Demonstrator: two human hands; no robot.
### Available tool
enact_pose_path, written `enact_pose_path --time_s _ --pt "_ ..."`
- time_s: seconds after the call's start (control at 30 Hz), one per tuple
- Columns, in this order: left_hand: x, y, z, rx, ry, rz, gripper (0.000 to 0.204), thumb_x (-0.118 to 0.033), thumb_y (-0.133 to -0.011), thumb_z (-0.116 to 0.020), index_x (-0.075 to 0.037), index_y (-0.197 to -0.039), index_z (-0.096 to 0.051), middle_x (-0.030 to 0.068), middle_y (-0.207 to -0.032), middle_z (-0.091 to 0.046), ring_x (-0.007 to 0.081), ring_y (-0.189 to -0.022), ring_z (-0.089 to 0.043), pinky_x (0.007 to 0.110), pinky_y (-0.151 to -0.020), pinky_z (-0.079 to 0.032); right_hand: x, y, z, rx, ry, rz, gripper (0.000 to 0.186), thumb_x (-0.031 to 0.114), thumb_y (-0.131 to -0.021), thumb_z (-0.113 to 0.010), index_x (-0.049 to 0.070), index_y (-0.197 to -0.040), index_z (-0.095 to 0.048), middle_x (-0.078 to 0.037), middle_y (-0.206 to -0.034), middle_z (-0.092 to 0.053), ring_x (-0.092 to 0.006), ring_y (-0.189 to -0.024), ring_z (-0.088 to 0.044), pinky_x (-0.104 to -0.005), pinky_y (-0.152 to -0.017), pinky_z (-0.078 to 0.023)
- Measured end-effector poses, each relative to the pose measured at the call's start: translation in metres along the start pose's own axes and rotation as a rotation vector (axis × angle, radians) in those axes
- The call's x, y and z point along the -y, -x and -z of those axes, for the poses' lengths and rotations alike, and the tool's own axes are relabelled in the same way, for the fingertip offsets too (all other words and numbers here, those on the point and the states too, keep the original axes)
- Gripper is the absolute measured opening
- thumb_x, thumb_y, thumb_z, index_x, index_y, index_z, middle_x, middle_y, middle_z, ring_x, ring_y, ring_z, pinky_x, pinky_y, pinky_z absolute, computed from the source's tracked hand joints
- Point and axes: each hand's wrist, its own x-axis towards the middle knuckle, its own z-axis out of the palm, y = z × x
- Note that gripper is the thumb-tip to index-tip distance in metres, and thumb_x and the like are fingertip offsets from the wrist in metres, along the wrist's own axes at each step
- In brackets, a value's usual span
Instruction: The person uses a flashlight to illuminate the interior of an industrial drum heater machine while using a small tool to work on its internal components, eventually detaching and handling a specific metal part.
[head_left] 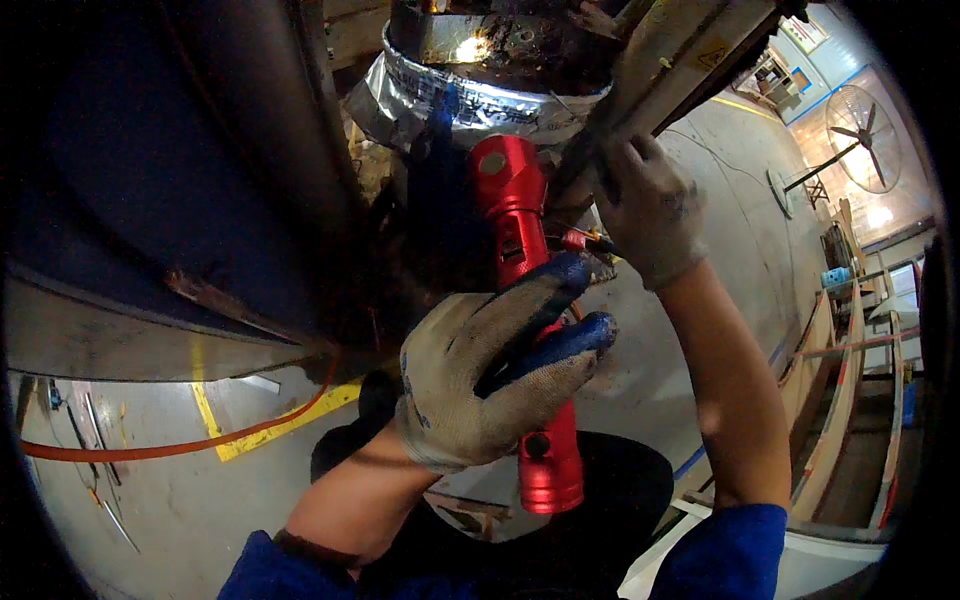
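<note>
My left hand (490,370), in a grey and blue work glove, holds a red metal flashlight (548,465) upright in the picture, its head toward the machine. Above that head is a cylinder (510,60) wrapped at its rim in crinkled foil (490,110); a bright spot shows on its dark inner metal. My right hand (650,210), also gloved, is up against a grimy metal beam (665,60) right of the cylinder, fingers curled; whatever they may grip is hidden. Wires with a red sleeve (574,240) show between flashlight and right hand.
A large dark machine body (160,170) fills the left, with an orange hose (200,445) hanging below it. Yellow tape (230,452) marks the floor. A standing fan (860,140) is at upper right, wooden frames (840,400) at lower right, loose rods (120,525) at lower left.
</note>
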Motion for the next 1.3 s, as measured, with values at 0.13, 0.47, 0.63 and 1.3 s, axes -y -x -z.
enact_pose_path --time_s 0.13,0.47,0.63,1.3 --pt "-0.007 0.0 0.0 0.065 -0.003 0.056 0.04 -0.013 -0.068 -0.075 -0.019 -0.108 -0.071 0.0204 -0.122 -0.064 0.0295 -0.085 -0.07 0.035 -0.066 -0.055 -0.018 0.041 0.014 0.159 0.015 -0.023 0.021 0.02 -0.083 -0.069 0.011 -0.101 -0.064 -0.012 -0.094 -0.065 -0.033 -0.068 -0.066 -0.041 -0.061 -0.055" --pt "-0.01 -0.002 0.004 0.089 0.021 0.107 0.044 -0.004 -0.066 -0.076 -0.014 -0.108 -0.066 0.028 -0.119 -0.063 0.0408 -0.1 -0.068 0.045 -0.083 -0.056 0.007 -0.033 0.004 0.015 -0.417 -0.302 0.033 0.016 -0.088 -0.062 -0.001 -0.117 -0.058 -0.021 -0.105 -0.068 -0.0296 -0.1 -0.067 -0.0372 -0.086 -0.053" --pt "-0.009 -0.002 0.01 0.101 0.031 0.098 0.043 -0.004 -0.067 -0.076 -0.014 -0.108 -0.066 0.0282 -0.119 -0.063 0.0417 -0.102 -0.067 0.046 -0.086 -0.056 0.012 -0.052 -0.015 -0.039 -0.384 -0.209 0.029 0.015 -0.087 -0.063 0.0 -0.112 -0.064 -0.02 -0.105 -0.069 -0.0299 -0.098 -0.069 -0.0375 -0.086 -0.053" --pt "-0.001 -0.001 0.009 0.027 -0.011 0.051 0.041 -0.014 -0.072 -0.076 -0.018 -0.112 -0.07 0.0189 -0.127 -0.06 0.0301 -0.089 -0.07 0.036 -0.069 -0.056 0.004 -0.105 -0.079 -0.147 -0.227 -0.253 0.032 0.032 -0.09 -0.059 0.01 -0.112 -0.064 -0.016 -0.108 -0.069 -0.0373 -0.099 -0.066 -0.0445 -0.089 -0.052"
